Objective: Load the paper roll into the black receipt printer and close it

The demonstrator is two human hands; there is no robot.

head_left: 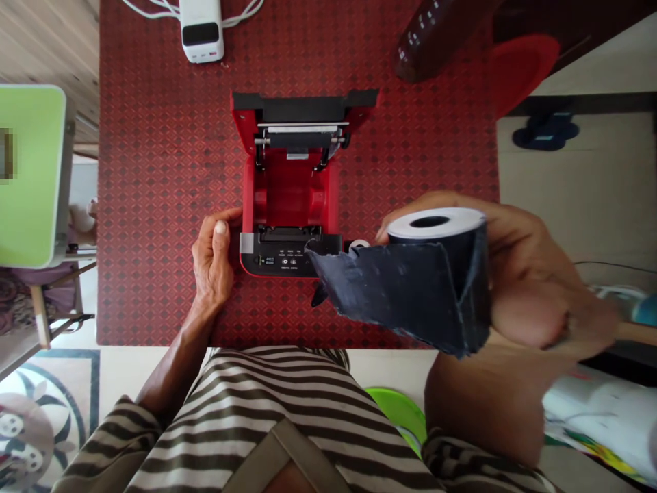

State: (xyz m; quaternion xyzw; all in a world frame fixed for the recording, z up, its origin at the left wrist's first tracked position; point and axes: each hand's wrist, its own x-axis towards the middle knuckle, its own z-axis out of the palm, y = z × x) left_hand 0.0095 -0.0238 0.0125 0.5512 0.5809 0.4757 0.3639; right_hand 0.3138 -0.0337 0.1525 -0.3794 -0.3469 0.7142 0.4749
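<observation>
Paper roll [436,224], its torn black wrapper [395,294] hanging loose, sits in my right hand [528,294], fingers curled round it, raised beside the front of the open red receipt printer [290,198]. It looks light but slippery; I'd grip the firm roll, not the wrapper. My left hand [213,253], holding nothing, rests against the printer's front corner.

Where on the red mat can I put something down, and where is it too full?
Bare red mat shows left of the open red printer, and on its right, above the dark-wrapped paper roll, up towards the white corded box. It's crowded at the printer's front, by the left hand and right hand.
</observation>
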